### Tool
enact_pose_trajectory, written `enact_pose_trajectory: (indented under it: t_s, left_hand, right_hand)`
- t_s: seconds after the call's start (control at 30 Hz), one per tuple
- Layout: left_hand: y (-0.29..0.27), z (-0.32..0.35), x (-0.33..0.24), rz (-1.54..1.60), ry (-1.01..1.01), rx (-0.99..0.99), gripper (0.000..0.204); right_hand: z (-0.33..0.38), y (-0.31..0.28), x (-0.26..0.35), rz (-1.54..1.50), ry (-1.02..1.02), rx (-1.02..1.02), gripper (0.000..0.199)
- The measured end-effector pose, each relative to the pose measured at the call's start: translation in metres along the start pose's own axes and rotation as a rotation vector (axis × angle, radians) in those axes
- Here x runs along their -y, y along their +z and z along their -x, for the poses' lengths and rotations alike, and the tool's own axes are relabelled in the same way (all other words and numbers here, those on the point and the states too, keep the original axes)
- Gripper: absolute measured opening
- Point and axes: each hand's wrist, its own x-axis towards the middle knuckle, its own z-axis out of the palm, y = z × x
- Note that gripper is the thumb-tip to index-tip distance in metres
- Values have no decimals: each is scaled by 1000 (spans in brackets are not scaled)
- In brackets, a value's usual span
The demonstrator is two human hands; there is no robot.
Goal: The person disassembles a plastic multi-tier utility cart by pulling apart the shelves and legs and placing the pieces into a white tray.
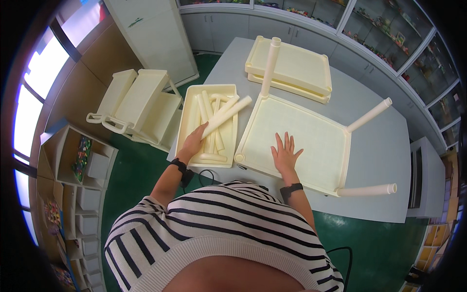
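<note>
Head view — left hand (193,142) is wrapped around a cream tube (226,117) in the bin (185,127) at 11 o'clock; right hand (285,153) lies flat and empty, bracing the tray (321,146). I'd lift the tube clear — keep the tray pinned to the tabletop (384,151).

Left hand (193,142) gripping a cream tube (226,117) over the tube-filled tray (187,113). Right hand (285,153) flat, fingers spread, on the larger tray (316,141) fitted with three upright tubes. Two stacked trays (296,68) at the far end of the grey table (379,146).
</note>
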Motion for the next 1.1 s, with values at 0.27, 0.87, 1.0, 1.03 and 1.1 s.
enact_pose_trajectory:
  t_s: [0.27,0.87,1.0,1.03,1.1]
  left_hand:
    - [13,-21,3,85,-426,99,62]
    - [39,-13,-9,-95,-372,166,89]
    - [55,-17,-27,-259,-399,167,95]
    - [59,-17,-22,-256,-414,168,95]
    - [62,-26,-16,-147,-473,84,92]
  right_hand:
    - [1,-1,-1,12,1,-9,52]
    - [0,2,-3,18,-29,11,52]
    - [-4,3,-5,29,-22,18,53]
    - [-2,3,-7,39,-16,2,54]
    - [-2,4,-7,38,-37,-5,54]
